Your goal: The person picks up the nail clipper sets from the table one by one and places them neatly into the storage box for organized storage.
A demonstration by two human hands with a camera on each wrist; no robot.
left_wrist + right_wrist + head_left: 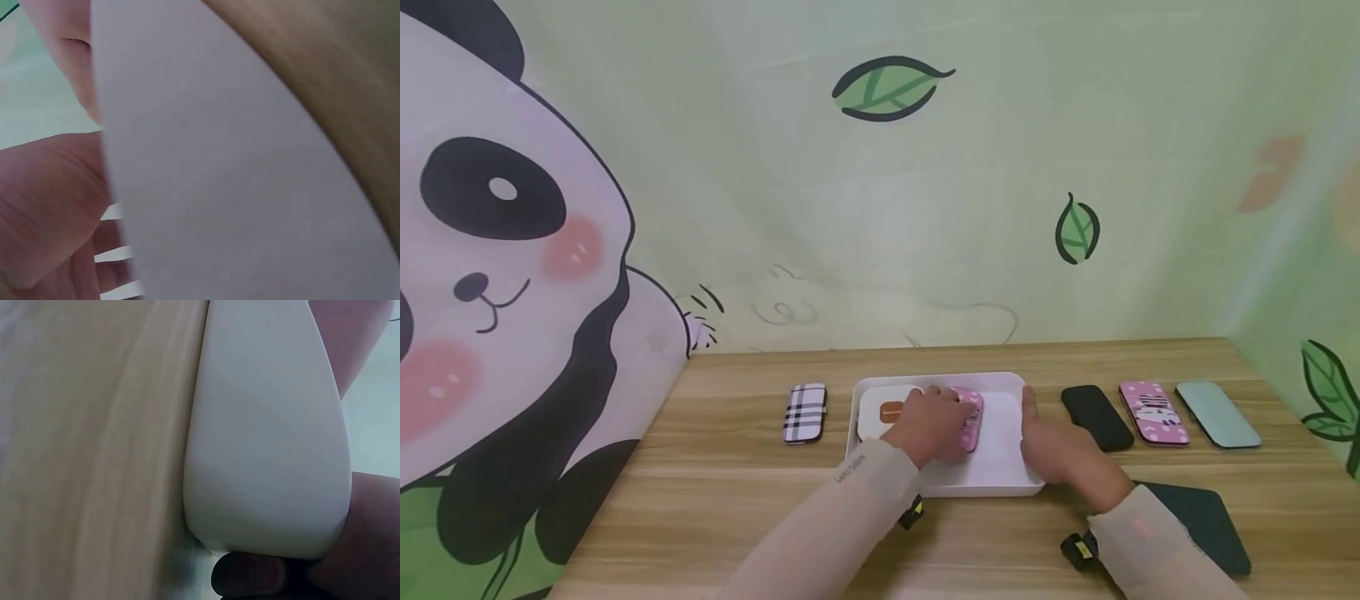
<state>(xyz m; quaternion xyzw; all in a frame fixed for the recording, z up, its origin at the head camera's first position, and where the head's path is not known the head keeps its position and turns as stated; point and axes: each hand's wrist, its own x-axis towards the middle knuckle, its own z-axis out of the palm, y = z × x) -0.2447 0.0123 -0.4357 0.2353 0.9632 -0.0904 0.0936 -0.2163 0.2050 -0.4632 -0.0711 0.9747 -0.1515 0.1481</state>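
A shallow white tray (1012, 475) lies on the wooden table. Inside it, on the left, is a white rounded case (871, 408) with a brown label, and beside that a small pink patterned case (973, 429). My left hand (928, 423) reaches over the tray's front edge and its fingers hold the pink case, hiding part of it. In the left wrist view the tray wall (206, 156) hides much of that hand. My right hand (1056, 446) grips the tray's right side; a fingertip (265, 575) shows at the tray's corner in the right wrist view.
Left of the tray lies a plaid case (805, 413). To the right are a black case (1097, 417), another pink case (1153, 414) and a pale mint case (1217, 414). A dark flat item (1206, 521) lies partly beneath the right forearm. A printed curtain (970, 208) stands behind the table.
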